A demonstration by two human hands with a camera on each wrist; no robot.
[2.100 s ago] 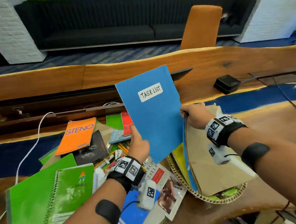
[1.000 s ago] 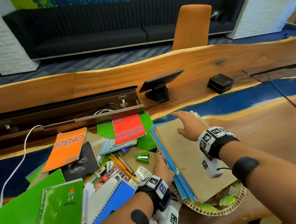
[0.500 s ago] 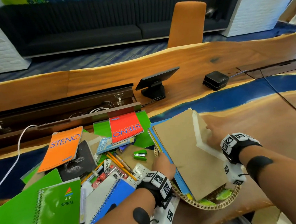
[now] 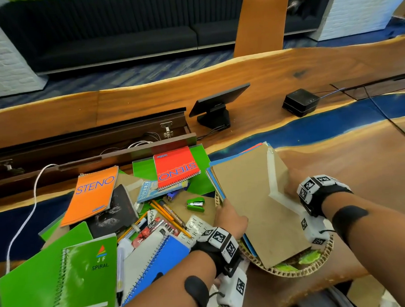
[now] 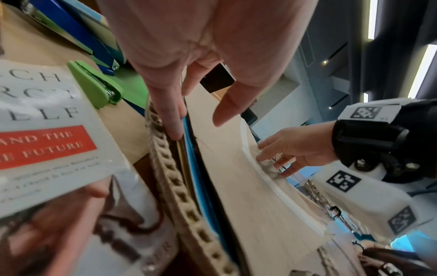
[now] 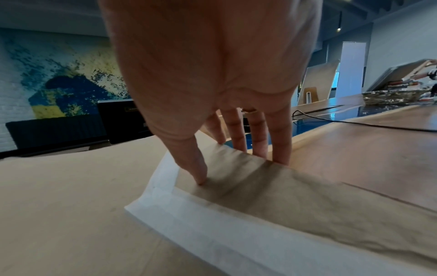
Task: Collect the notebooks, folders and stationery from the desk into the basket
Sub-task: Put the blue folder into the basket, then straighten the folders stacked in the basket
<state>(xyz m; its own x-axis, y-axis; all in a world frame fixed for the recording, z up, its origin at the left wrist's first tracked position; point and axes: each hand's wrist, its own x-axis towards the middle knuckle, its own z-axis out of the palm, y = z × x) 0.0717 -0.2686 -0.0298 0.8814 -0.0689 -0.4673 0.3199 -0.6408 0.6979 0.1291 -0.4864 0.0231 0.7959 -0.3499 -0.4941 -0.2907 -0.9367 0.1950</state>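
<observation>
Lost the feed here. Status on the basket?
Left hand open at stack's left edge. Right hand open, pressing brown folder atop basket. Stack overhangs rim; notebooks, pencils, stapler on desk.

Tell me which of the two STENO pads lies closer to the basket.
The red STENO pad: it lies on a green folder just left of the basket. The orange STENO pad sits farther left across the pile.
</observation>
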